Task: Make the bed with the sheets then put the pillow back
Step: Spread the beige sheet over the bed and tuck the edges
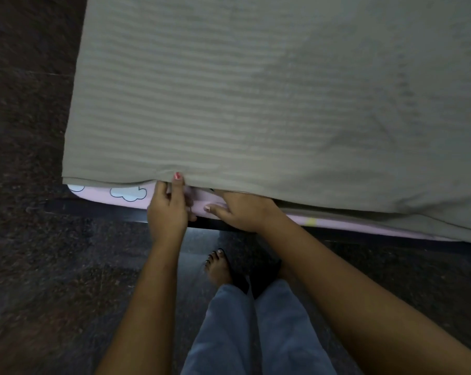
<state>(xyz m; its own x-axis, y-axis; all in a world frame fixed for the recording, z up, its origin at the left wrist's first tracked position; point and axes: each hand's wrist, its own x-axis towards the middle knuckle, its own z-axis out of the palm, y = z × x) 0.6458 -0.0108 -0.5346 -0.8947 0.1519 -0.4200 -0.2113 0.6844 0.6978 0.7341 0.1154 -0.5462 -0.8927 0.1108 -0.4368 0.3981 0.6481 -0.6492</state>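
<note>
Pinching sheet (256, 104) edge, left hand (168, 212); right hand (245, 212) half hidden beneath.

Two hands (168, 209) (241, 213), one grey sheet (256, 104), one pink sheet (345, 226).

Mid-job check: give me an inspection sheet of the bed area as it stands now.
Surface: dark bed frame under pink cloud-print bedding.
Job's things: striped sheet spread over the bed, its edge hanging at the near side; pillow not in view.
Clutter: nothing seen.
Grippers: left hand pinches the sheet's edge; right hand rests on the pink bedding, fingers hidden under the sheet.
Cables: nothing seen.
Surroundings: dark floor; the person's foot by the frame.
</note>
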